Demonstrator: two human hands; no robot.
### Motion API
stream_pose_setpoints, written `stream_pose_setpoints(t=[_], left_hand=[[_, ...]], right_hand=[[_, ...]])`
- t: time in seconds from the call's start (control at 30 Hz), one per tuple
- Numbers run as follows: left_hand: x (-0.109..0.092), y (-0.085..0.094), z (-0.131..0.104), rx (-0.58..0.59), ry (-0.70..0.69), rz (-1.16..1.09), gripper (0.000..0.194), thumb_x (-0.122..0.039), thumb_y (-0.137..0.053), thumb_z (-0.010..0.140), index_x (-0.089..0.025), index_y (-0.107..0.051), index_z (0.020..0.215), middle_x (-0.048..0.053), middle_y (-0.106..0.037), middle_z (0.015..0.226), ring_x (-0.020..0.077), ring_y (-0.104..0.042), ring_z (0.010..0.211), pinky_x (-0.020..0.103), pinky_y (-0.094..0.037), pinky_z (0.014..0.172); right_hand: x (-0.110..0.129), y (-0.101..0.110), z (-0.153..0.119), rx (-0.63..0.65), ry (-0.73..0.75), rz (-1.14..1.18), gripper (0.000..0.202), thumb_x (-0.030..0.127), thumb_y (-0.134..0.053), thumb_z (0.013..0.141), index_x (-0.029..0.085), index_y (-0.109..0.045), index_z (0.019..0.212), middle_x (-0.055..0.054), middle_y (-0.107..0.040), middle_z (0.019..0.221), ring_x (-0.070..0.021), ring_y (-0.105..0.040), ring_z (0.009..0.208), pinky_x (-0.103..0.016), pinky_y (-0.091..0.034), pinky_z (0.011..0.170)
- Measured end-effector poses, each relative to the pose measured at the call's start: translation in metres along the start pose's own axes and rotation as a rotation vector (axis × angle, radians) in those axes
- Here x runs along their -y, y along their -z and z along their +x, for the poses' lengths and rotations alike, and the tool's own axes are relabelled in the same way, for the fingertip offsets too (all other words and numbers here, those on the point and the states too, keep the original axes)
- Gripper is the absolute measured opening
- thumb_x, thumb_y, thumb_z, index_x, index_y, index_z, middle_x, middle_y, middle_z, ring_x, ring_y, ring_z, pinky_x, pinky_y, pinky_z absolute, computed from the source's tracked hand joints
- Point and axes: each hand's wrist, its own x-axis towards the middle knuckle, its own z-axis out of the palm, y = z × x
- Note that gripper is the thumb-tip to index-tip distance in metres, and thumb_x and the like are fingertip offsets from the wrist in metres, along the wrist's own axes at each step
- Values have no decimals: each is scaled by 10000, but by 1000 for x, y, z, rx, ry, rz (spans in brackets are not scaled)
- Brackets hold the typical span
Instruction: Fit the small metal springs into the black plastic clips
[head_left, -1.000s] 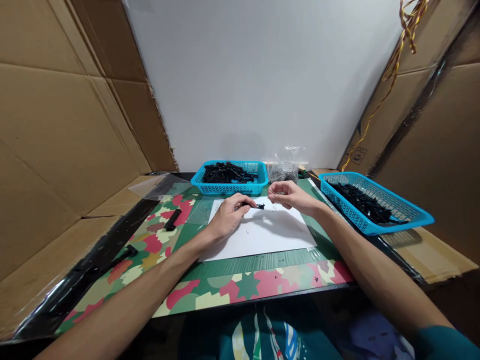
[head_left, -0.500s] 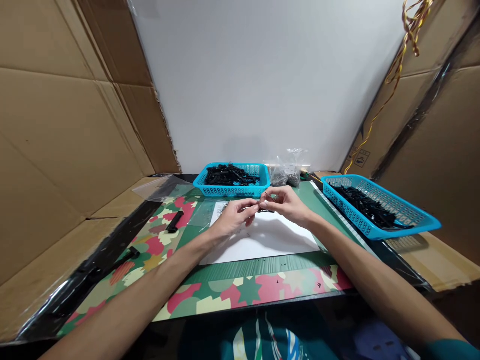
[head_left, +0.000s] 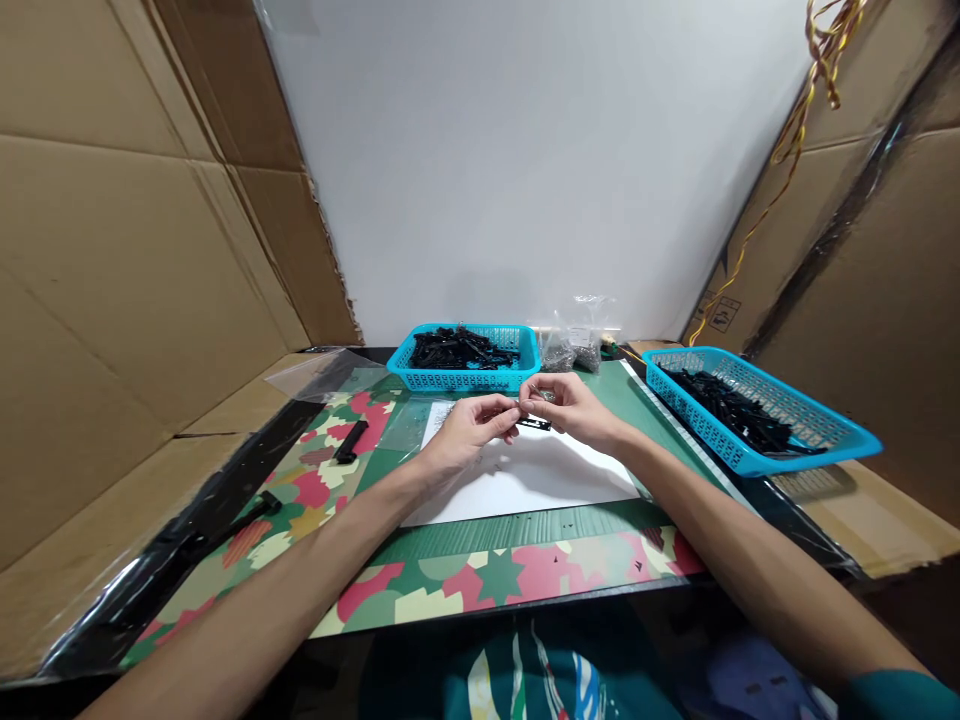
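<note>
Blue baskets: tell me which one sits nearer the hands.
The blue basket at the back centre, just beyond the white sheet; the other basket sits far right.

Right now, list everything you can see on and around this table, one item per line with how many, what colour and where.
small part: one, black, held between both hands over the paper
paper sheet: one, white, centre of the mat
mat: one, green with camouflage pattern, covering the table
rear basket: one, blue, full of black parts, behind the hands
side basket: one, blue, holding black parts, at the right edge
clear bags: count unclear, transparent, between the baskets
loose piece: one, black, on the mat at left
cardboard walls: brown, both sides
left hand: pinching the part
right hand: pinching the part
</note>
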Motion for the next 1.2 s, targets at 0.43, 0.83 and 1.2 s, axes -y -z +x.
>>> stream_pose_setpoints(t=[0.43, 0.83, 1.2], left_hand=[[-1, 2, 2, -76, -28, 20, 397, -538, -821, 832, -154, -776, 923, 14, -682, 777, 139, -596, 715, 280, -462, 715], [6, 5, 3, -138, -19, 43, 394, -539, -819, 838, -162, -812, 952, 18, -685, 730, 145, -594, 677, 286, -447, 685], [5, 5, 4, -124, -44, 100, 396, -548, -777, 868, -161, -805, 951, 17, -683, 719, 147, -601, 660, 288, -458, 677]], right_hand=[[-2, 4, 0, -48, -21, -40, 416, 559, -775, 866, 151, -704, 902, 2, -571, 761, -100, -406, 630, -252, -307, 540], [-8, 0, 0, -143, 125, -270, 405, 533, -761, 892, 131, -751, 840, -2, -537, 708, -104, -356, 627, -268, -301, 550], [-6, -2, 0, -139, 113, -248, 382, 506, -772, 888, 124, -753, 873, -4, -560, 753, -92, -392, 612, -254, -351, 547]])
